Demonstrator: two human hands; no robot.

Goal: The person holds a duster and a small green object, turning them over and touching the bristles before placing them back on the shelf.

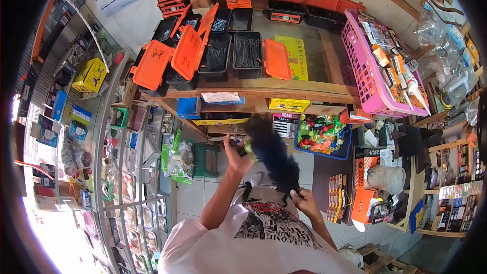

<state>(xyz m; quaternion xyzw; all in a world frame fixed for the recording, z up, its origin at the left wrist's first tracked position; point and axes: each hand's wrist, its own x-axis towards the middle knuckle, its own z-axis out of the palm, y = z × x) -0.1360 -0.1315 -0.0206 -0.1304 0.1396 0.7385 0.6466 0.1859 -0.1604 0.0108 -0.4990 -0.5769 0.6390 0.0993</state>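
A dark, fluffy feather duster (276, 157) slants across the middle, in front of my chest and the counter's front. My right hand (306, 203) pinches its lower end, fingers closed on the dark tufts. To the left of the duster my left hand (238, 158) is raised with its palm turned up and fingers curled. A small dark piece and something yellow-green show at the left fingers; what they hold I cannot tell. The duster's upper end is blurred and overlaps the shelf edge beneath the counter.
On the wooden-edged counter (243, 93) stand black boxes of screws (247, 53) with orange lids. A pink basket (362, 66) of small goods stands at its right end. Below sits a blue tray (324, 156) of colourful pieces. Glass shelving (114, 172) lines the left; orange boxes (362, 208) stand right.
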